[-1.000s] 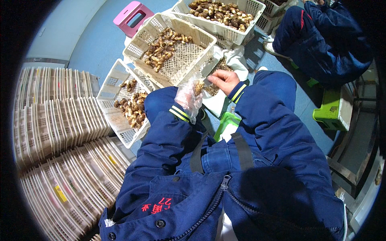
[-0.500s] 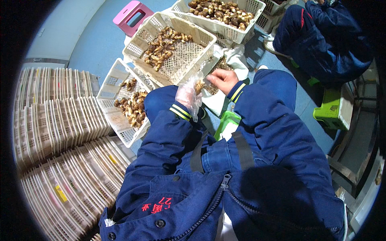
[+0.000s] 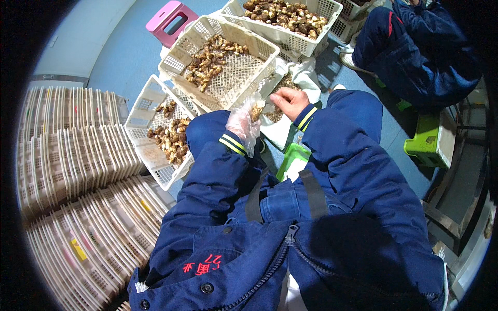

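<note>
Pointing away from the person, a mushroom (image 3: 257, 110) sits in the left hand (image 3: 243, 124), its long axis running nearly straight up the view, the far end leaning slightly right; which end is the cap is too small to tell. The left hand, in a clear plastic glove (image 3: 249, 140), is closed around it. Just beside it, the bare right hand (image 3: 292, 102) has its fingers curled, thumb near forefinger; whether anything is pinched there, I cannot tell. Beyond both hands stands a white basket (image 3: 262, 85) with loose mushrooms (image 3: 203, 72) along its left side.
</note>
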Available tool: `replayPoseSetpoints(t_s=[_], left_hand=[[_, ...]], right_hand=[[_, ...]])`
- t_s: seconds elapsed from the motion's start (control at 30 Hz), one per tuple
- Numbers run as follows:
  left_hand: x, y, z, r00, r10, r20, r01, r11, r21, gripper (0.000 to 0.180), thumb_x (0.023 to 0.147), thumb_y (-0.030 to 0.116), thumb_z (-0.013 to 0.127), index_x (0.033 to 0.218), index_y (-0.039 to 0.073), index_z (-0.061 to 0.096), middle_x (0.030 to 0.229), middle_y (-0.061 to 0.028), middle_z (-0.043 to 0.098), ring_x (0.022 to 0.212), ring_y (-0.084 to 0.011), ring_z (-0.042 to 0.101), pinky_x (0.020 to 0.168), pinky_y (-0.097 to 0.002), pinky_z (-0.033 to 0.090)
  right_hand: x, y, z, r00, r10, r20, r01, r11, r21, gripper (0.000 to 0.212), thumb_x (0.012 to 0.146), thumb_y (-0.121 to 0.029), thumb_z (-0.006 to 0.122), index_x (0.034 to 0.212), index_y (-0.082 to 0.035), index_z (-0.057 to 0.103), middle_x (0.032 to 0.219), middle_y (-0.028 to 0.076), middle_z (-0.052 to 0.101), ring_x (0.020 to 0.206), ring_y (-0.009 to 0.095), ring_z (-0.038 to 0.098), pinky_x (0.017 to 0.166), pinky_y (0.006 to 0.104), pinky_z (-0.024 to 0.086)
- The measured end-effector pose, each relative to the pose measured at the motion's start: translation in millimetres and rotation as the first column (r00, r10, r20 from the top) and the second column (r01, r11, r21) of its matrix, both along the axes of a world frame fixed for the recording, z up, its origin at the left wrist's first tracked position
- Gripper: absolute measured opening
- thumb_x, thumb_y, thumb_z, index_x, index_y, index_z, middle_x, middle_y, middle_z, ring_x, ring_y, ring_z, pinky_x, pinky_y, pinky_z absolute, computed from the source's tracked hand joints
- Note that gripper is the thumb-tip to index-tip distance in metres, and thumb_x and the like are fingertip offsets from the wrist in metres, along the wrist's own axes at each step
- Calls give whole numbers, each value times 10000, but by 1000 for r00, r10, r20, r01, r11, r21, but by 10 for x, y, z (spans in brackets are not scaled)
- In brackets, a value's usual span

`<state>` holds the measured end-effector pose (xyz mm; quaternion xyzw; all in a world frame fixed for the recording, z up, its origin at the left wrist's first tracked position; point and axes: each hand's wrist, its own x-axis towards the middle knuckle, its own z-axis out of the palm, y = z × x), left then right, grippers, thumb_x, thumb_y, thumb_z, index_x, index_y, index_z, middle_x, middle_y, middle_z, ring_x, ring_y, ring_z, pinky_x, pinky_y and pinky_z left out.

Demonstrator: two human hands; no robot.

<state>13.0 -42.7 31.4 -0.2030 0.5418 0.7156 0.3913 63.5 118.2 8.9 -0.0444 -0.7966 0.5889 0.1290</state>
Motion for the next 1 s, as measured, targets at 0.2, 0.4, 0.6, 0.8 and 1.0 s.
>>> replayPoseSetpoints(t_s=[0.2,0.4,0.6,0.8,1.0], left_hand=[[51,25,78,998,55,0,-55,998,20,175,776,317,639,879,178,611,712,43,568,541,-80,487,393,-192,342],[-1,-1,-2,997,74,11,-74,997,-15,183,784,313,637,869,153,612,672,26,561,522,-89,483,393,-218,338],[26,39,116,999,45,16,-44,998,-53,221,842,361,551,912,155,587,657,27,559,423,-91,471,326,-176,373],[70,-74,-159,557,-181,-811,96,984,-153,242,857,350,532,916,118,566,655,-5,520,484,-104,490,390,-219,401],[70,-30,-66,996,-15,-86,31,982,186,197,840,321,568,893,131,565,658,15,529,499,-104,503,389,-224,402]], right_hand=[[2,-27,-101,999,47,-21,-47,998,-45,180,803,-206,627,765,-31,616,596,105,561,523,140,524,525,284,442],[12,-37,-45,998,62,-21,-63,997,-36,180,799,-201,627,764,-25,618,615,92,591,546,138,539,553,290,452],[26,33,4,999,17,46,-15,999,-48,165,829,-181,615,783,-22,612,607,1,542,575,59,461,538,241,407],[55,-75,41,990,144,6,-143,985,-94,172,826,-170,629,805,0,618,655,2,566,615,60,496,559,233,419],[74,-96,98,983,178,-56,-178,984,-6,163,820,-165,628,804,-3,619,654,35,581,598,77,518,551,237,424]])
